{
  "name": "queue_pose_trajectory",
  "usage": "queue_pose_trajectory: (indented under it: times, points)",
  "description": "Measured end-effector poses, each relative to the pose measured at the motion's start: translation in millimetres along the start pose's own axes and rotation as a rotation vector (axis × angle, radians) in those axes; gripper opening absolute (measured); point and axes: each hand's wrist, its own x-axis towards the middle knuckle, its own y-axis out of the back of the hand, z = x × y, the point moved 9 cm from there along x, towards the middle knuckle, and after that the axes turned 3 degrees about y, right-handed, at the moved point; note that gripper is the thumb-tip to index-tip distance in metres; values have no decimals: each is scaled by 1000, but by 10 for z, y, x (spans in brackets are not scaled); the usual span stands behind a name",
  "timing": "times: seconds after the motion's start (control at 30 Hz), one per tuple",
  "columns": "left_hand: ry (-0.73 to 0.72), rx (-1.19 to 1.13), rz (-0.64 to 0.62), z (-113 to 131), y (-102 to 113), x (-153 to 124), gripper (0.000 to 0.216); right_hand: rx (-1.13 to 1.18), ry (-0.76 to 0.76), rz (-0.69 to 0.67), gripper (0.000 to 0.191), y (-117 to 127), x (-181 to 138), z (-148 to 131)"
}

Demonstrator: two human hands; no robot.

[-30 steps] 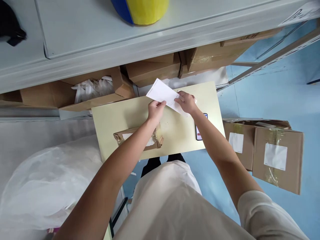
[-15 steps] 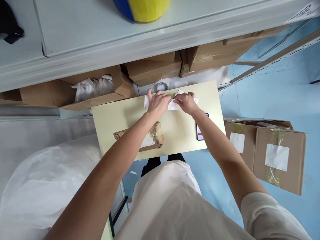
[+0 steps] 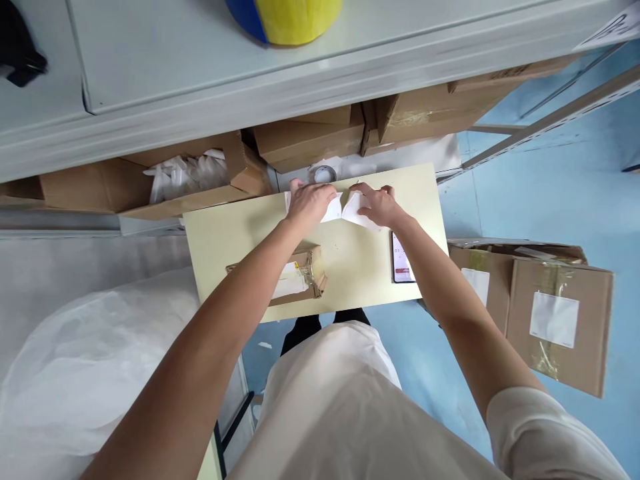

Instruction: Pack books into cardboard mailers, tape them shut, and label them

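Note:
At the far edge of the small cream table (image 3: 360, 267), my left hand (image 3: 311, 203) is closed on a piece of white paper (image 3: 332, 211). My right hand (image 3: 377, 205) pinches another white paper piece (image 3: 355, 212) beside it. A V-shaped gap shows between the two pieces at the top; whether they still join at the bottom I cannot tell. Under my left forearm lies a small cardboard box (image 3: 313, 267) with a white label and clear tape. A phone (image 3: 401, 260) with a lit screen is partly hidden by my right forearm.
A roll of tape (image 3: 325, 175) sits just beyond the table. Behind it, open cardboard boxes (image 3: 310, 140) stand under a grey shelf (image 3: 200, 60). Taped cartons (image 3: 560, 320) are on the blue floor at right. A large white plastic bag (image 3: 100, 360) bulges at left.
My hands have moved slightly apart. The white paper between them now shows a V-shaped gap, and the right piece is tilted downward.

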Motion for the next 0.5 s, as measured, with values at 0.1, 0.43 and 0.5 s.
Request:
queue_pose_trajectory:
  times: [0.1, 0.43, 0.5]
  points:
    - [48, 28, 42, -94, 97, -6, 26, -84, -52, -35, 57, -46, 60, 118]
    - [195, -104, 107, -217, 237, -260, 27, 78, -131, 297, 70, 119, -94, -25]
    - [197, -190, 134, -153, 324, -385, 26, 429, -61, 309, 69, 146, -230, -294]
